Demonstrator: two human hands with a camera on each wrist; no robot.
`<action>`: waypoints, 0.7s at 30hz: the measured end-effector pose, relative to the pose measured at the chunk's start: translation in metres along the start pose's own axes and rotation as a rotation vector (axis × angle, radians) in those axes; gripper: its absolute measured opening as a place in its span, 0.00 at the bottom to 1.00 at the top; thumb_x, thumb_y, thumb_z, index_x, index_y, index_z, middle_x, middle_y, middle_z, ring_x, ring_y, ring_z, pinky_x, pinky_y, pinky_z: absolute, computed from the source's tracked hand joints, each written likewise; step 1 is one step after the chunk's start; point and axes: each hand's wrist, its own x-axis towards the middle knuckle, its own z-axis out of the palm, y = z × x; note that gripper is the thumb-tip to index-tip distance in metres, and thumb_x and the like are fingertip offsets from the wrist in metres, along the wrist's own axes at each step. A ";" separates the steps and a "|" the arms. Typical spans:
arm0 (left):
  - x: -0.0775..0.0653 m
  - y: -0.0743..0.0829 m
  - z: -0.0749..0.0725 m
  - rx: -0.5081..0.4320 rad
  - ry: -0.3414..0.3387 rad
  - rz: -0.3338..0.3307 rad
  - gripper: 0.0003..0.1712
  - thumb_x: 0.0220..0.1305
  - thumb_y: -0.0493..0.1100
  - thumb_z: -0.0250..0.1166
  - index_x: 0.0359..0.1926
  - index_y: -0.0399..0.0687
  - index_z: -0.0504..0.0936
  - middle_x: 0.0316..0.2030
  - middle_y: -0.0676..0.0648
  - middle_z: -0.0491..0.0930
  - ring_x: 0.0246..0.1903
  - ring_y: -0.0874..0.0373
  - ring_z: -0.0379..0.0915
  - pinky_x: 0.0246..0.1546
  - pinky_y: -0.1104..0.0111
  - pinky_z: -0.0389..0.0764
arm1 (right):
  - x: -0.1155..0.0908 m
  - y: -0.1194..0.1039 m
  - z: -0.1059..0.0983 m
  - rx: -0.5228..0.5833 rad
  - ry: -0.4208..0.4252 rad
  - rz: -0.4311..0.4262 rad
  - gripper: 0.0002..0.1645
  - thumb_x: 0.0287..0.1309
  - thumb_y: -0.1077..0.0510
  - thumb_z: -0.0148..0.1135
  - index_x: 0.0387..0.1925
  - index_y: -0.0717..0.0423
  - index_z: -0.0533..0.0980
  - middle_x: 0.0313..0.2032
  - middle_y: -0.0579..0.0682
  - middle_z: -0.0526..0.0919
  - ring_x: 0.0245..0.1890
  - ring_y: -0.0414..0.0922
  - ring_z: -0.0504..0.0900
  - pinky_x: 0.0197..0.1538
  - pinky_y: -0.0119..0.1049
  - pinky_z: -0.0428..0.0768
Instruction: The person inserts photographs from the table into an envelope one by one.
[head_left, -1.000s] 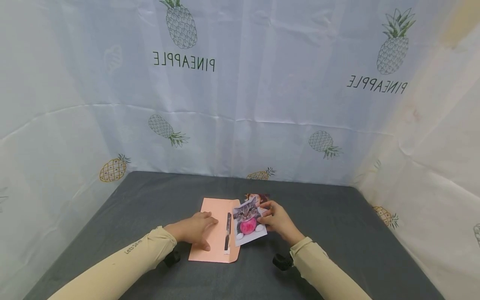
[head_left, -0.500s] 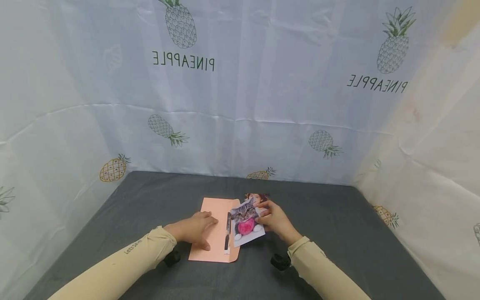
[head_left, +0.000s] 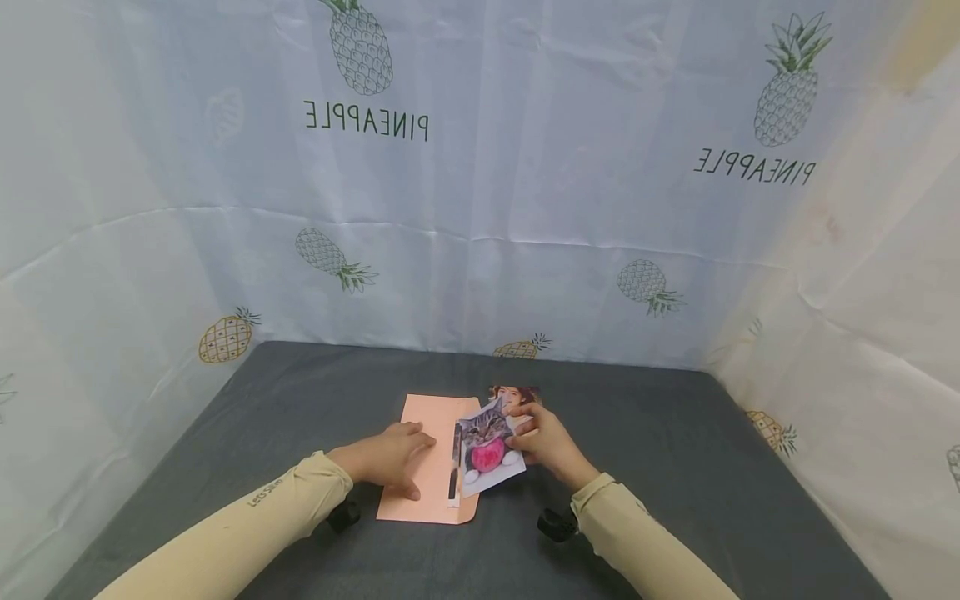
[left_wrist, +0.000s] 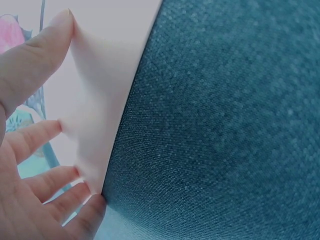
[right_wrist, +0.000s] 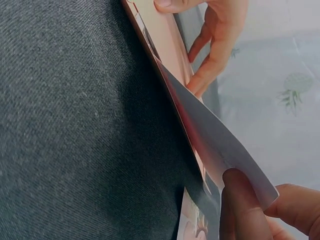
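A peach envelope (head_left: 427, 500) lies on the dark cloth with its flap side to the right. My left hand (head_left: 386, 458) rests on its left half, thumb and fingers spread over the paper. In the right hand (head_left: 551, 446), a cat photo (head_left: 482, 482) is pinched by its right edge between thumb and fingers. The photo's left edge is at the envelope's mouth, beside a dark strip (head_left: 453, 462) showing there. The right wrist view shows the photo (right_wrist: 215, 132) tilted and bowed, its far edge at the envelope. A portrait photo (head_left: 516, 395) lies partly hidden behind the cat photo.
A dark grey cloth (head_left: 637, 467) covers the table. White curtains (head_left: 570, 167) printed with pineapples close off the back and both sides. Black straps with wrist cameras (head_left: 557, 525) hang under the forearms.
The right hand has moved slightly left, bringing the cat photo's left edge from over the flap to the dark strip at the envelope's mouth. The left hand stays in place.
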 end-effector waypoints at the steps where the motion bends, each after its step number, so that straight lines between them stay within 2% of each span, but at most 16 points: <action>1: 0.000 0.000 0.000 0.000 -0.001 -0.001 0.45 0.43 0.53 0.79 0.63 0.46 0.73 0.69 0.36 0.61 0.69 0.39 0.55 0.65 0.48 0.64 | -0.001 0.000 0.000 0.000 -0.004 0.002 0.26 0.52 0.69 0.67 0.54 0.63 0.72 0.34 0.56 0.74 0.27 0.45 0.77 0.28 0.40 0.83; 9: 0.002 0.000 0.001 0.000 -0.006 -0.020 0.45 0.43 0.53 0.79 0.63 0.48 0.73 0.70 0.38 0.61 0.70 0.40 0.55 0.65 0.48 0.64 | -0.002 -0.001 0.005 -0.022 0.000 0.010 0.26 0.52 0.69 0.68 0.54 0.62 0.72 0.34 0.55 0.75 0.28 0.45 0.77 0.26 0.39 0.82; 21: 0.002 -0.001 0.003 -0.012 0.000 -0.015 0.45 0.43 0.53 0.79 0.62 0.48 0.73 0.69 0.38 0.61 0.69 0.40 0.55 0.65 0.48 0.65 | -0.002 0.005 0.010 -0.035 -0.005 0.000 0.24 0.51 0.69 0.68 0.52 0.60 0.74 0.34 0.56 0.75 0.28 0.45 0.77 0.26 0.40 0.82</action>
